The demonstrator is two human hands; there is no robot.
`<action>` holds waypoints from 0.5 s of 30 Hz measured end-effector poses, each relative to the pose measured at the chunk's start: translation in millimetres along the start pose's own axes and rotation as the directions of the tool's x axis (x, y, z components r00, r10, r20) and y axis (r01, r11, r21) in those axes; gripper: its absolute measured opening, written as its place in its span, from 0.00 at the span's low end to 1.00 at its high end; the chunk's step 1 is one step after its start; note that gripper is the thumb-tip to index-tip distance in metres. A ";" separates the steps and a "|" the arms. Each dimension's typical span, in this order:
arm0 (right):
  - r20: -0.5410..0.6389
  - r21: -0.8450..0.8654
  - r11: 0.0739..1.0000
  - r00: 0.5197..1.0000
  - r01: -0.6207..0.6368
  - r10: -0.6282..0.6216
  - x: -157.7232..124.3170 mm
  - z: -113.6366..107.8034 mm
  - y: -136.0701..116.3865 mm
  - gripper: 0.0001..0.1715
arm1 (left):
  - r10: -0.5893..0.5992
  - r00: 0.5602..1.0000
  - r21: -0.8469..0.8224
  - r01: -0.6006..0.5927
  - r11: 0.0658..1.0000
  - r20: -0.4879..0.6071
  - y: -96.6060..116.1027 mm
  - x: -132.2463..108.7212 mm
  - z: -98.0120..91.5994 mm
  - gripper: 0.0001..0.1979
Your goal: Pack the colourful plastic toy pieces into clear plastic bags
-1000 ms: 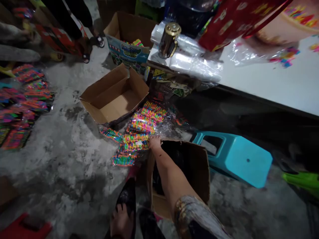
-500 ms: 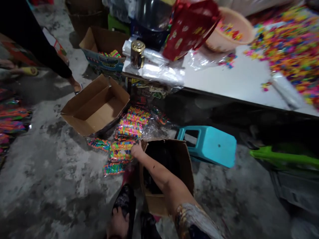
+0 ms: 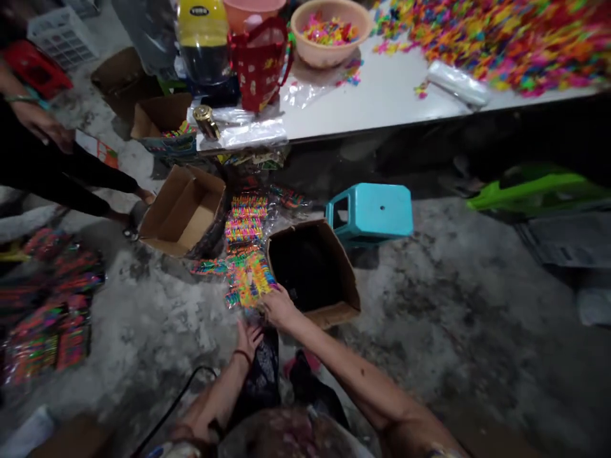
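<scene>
Now my right hand (image 3: 278, 306) has lifted a colourful packet (image 3: 251, 284) off the floor pile, fingers closed on it. My left hand (image 3: 248, 337) has come in below centre; its fingers I cannot tell.

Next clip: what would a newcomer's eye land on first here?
Most likely the bright packets of multicoloured pieces spread on the grey floor at centre, where the right hand has its grip on the nearest one and the left hand is just below. Next, the heap of loose coloured pieces covering the white table at top right. The turquoise stool beside the dark open carton also stands out.
</scene>
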State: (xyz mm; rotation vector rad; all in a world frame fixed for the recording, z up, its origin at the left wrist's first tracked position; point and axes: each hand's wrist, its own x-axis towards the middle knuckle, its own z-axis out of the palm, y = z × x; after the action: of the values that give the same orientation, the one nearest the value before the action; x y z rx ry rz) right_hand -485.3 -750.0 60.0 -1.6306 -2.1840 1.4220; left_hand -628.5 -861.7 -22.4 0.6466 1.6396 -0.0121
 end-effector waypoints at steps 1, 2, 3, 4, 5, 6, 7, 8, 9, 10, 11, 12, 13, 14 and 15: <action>-0.012 0.013 1.000 1.000 0.010 -0.010 -29.3 -5.0 5.0 0.09 | 0.022 0.999 -0.086 -0.019 0.996 0.037 1.1 -6.9 1.8 0.33; -0.036 0.031 0.999 0.999 0.020 -0.019 -59.1 -9.5 10.0 0.10 | 0.051 0.995 -0.202 -0.031 0.979 0.091 3.0 -14.8 5.5 0.36; -0.069 0.054 0.998 0.997 0.030 -0.026 -89.1 -12.9 14.6 0.11 | 0.080 0.984 -0.334 -0.022 0.942 0.161 5.6 -23.8 11.5 0.40; -0.108 0.081 0.996 0.994 0.042 -0.033 -119.1 -15.0 18.9 0.12 | 0.108 0.965 -0.456 0.013 0.890 0.237 8.6 -33.6 19.7 0.43; -0.154 0.105 0.993 0.987 0.052 -0.036 -149.1 -15.8 22.8 0.13 | 0.131 0.940 -0.545 0.066 0.836 0.314 11.7 -43.9 30.2 0.46; -0.202 0.123 0.991 0.979 0.059 -0.033 -178.9 -15.2 26.5 0.13 | 0.145 0.910 -0.584 0.121 0.803 0.388 14.5 -54.7 42.8 0.46; -0.251 0.134 0.990 0.968 0.055 -0.020 -208.5 -13.3 30.1 0.13 | 0.149 0.877 -0.570 0.161 0.806 0.458 16.9 -65.6 57.2 0.46; -0.298 0.138 0.990 0.955 0.037 0.006 -238.0 -10.2 33.5 0.14 | 0.150 0.838 -0.528 0.182 0.829 0.525 18.6 -76.6 73.2 0.45; -0.346 0.141 0.990 0.937 0.007 0.043 -267.4 -6.0 36.7 0.15 | 0.150 0.797 -0.472 0.184 0.862 0.585 19.6 -87.4 90.5 0.44; -0.391 0.147 0.989 0.916 -0.031 0.087 -296.5 -0.9 39.5 0.15 | 0.151 0.754 -0.408 0.167 0.898 0.640 19.7 -98.3 108.9 0.43; -0.429 0.154 0.985 0.893 -0.077 0.136 -325.3 5.1 41.6 0.15 | 0.148 0.709 -0.339 0.134 0.931 0.689 19.1 -109.1 128.1 0.43; -0.461 0.165 0.978 0.866 -0.127 0.191 -353.5 11.7 43.1 0.15 | 0.139 0.669 -0.264 0.088 0.961 0.730 17.6 -119.9 147.9 0.43; -0.492 0.182 0.967 0.835 -0.181 0.248 -380.6 18.5 43.8 0.16 | 0.120 0.637 -0.177 0.027 0.984 0.761 15.4 -130.7 168.0 0.43; -0.521 0.208 0.950 0.796 -0.234 0.310 -406.4 25.4 44.0 0.16 | 0.086 0.622 -0.067 -0.055 0.996 0.778 12.4 -141.2 188.0 0.42; -0.547 0.250 0.925 0.747 -0.285 0.378 -430.5 31.9 43.9 0.17 | 0.042 0.617 0.054 -0.136 0.989 0.786 9.0 -151.2 207.5 0.41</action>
State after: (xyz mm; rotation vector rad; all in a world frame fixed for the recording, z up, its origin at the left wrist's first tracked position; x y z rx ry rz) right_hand -283.2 -1106.8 201.9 -2.1159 -1.4522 0.9097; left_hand -431.3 -990.9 79.7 0.6733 0.7397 -0.2823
